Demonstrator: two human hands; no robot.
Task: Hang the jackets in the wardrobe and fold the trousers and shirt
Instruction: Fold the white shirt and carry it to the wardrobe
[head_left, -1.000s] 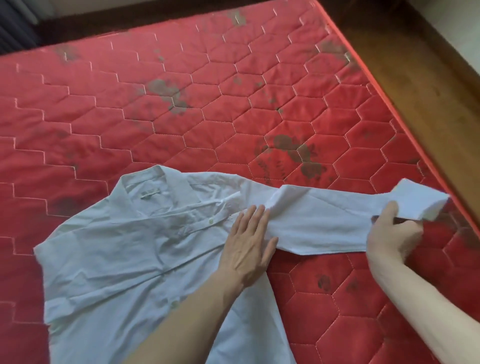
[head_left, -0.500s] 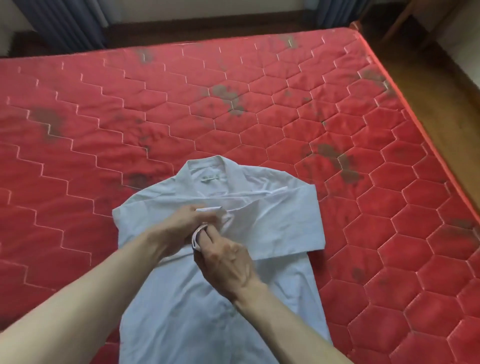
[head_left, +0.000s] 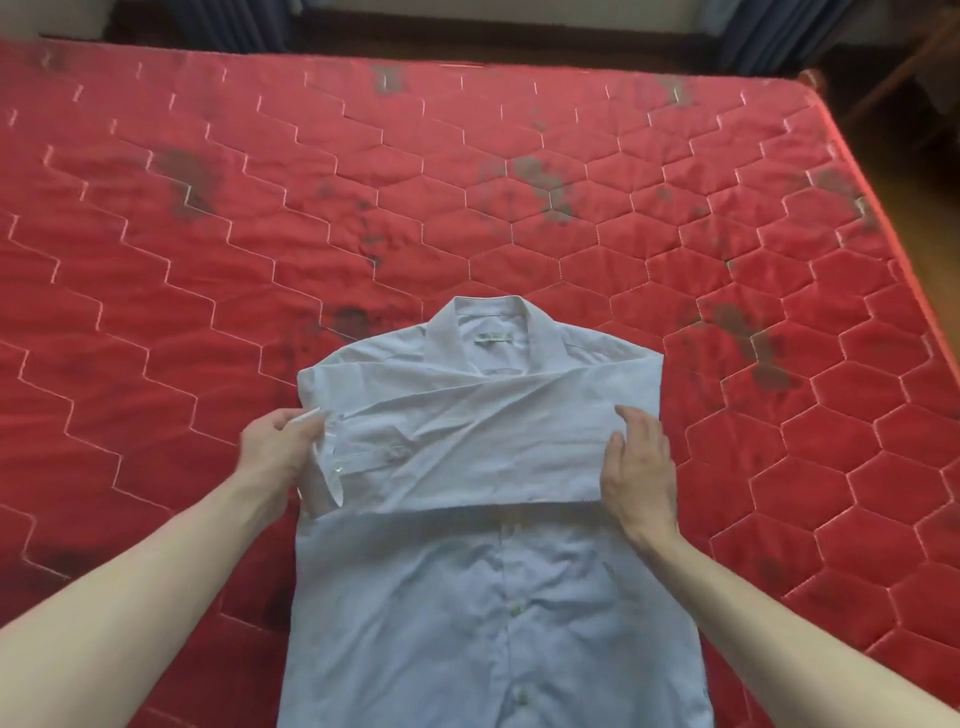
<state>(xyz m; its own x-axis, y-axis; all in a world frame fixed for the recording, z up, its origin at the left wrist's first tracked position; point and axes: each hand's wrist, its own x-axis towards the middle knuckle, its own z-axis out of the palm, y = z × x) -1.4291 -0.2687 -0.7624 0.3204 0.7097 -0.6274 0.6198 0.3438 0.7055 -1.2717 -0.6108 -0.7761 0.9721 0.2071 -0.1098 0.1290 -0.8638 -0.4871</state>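
A pale white-blue shirt (head_left: 483, 597) lies front up on the red mattress (head_left: 208, 270), collar pointing away from me. Both sleeves are folded across the chest, the upper one reaching from right to left. My left hand (head_left: 278, 447) grips the cuff end of that sleeve at the shirt's left edge. Over on the right side, my right hand (head_left: 641, 467) rests with straight fingers on the sleeve's fold. No jackets or trousers show.
The quilted mattress with dark stains fills most of the view. Its right edge (head_left: 898, 244) drops to a wooden floor (head_left: 935, 156). Blue curtains (head_left: 779, 31) and a dark baseboard run along the far wall.
The right sleeve, stretched out a second ago, now lies folded across the chest. My hands have moved from the shirt's middle out to its two sides. My view has centred on the shirt.
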